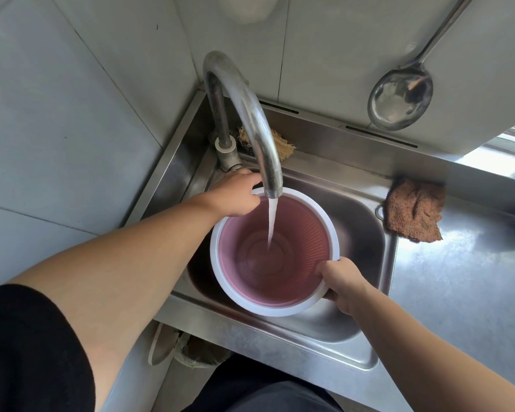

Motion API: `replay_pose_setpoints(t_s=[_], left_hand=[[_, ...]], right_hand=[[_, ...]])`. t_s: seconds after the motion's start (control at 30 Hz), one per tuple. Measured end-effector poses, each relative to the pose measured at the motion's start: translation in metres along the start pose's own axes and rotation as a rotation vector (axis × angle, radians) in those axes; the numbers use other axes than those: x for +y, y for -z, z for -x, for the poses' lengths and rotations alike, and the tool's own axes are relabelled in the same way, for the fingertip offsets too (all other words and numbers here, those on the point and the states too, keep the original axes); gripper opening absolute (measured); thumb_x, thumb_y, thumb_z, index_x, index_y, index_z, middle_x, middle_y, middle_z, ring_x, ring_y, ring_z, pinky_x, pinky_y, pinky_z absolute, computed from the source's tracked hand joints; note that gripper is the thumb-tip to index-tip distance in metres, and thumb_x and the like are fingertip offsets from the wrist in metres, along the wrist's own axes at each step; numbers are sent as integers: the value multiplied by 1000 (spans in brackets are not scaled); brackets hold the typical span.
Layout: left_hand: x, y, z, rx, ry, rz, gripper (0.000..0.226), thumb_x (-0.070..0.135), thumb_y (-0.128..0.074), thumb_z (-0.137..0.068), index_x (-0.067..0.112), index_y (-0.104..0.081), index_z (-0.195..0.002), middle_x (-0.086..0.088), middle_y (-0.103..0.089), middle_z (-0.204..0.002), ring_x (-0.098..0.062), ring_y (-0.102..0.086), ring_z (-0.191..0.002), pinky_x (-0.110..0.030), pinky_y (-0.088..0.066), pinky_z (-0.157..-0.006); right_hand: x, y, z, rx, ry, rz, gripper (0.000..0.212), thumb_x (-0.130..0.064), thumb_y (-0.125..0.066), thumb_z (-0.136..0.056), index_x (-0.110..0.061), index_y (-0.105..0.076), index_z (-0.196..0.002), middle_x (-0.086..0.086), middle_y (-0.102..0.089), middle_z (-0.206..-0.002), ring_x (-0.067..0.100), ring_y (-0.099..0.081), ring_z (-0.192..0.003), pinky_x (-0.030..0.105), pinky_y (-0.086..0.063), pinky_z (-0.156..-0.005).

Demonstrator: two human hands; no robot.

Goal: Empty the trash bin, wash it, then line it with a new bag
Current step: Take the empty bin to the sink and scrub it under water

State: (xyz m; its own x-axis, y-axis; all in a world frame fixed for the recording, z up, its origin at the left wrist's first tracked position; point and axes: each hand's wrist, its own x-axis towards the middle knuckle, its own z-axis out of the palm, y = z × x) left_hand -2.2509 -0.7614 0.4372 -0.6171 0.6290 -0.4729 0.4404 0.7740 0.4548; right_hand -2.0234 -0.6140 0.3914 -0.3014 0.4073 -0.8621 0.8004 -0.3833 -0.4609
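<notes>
The washing step is being carried out: the trash bin (274, 251), pink inside with a white rim, is being held upright in the steel sink (366, 233), and water (271, 221) from the curved faucet (244, 114) is being run straight into its bottom. The bin is looking already emptied, with no bag seen in it. Next, a swirl of the water and a tip-out into the sink are likely being called for, with a firm hold on the wet rim so it is not slipped.

The rim is being grasped on two opposite sides. The left hand (235, 194) is being reached forward under the faucet, its grip closed on the far rim with fingers curled over the edge. The right hand (342, 281) is being held at the near right rim, its grip clenched on the edge, thumb inside the bin.

A brown cloth (414, 209) is lying on the desk (458, 278) beside the sink.
</notes>
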Motion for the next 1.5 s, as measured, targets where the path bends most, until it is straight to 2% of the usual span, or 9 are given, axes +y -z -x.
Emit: replay_pose_setpoints(t_s=[0.33, 0.6, 1.0, 1.5], left_hand=[[-3, -1, -4, -21, -12, -29, 59, 18, -52, -93, 28, -42, -151, 1, -40, -157, -28, -37, -143, -49, -41, -111], [-1, 1, -3, 24, -40, -22, 50, 30, -55, -97, 25, -49, -146, -3, -47, -153, -29, -44, -138, -47, -42, -110], [0, 3, -1, 44, -35, -20, 52, 18, -54, -95, 25, -50, -146, -5, -50, -150, -30, -47, -136, -48, -44, -108], [0, 4, -2, 26, -43, -71, 51, 23, -54, -98, 28, -47, -148, -5, -49, -150, -30, -45, -137, -46, -42, -110]], right_hand=[[0, 1, 1, -1, -2, 11, 27, 1, -51, -77, -2, -64, -101, 18, -73, -90, 35, -73, -78, 36, -59, -55], [-1, 0, 1, 7, -2, 14, 26, 1, -52, -76, -2, -65, -98, 18, -73, -88, 34, -73, -75, 34, -59, -54], [-2, 1, 3, 3, 2, 2, 25, 3, -52, -76, -3, -66, -96, 18, -74, -85, 34, -73, -73, 35, -59, -53], [-4, 0, 5, 9, -16, 32, 31, 3, -52, -78, 0, -64, -106, 19, -73, -91, 35, -73, -77, 34, -59, -53]])
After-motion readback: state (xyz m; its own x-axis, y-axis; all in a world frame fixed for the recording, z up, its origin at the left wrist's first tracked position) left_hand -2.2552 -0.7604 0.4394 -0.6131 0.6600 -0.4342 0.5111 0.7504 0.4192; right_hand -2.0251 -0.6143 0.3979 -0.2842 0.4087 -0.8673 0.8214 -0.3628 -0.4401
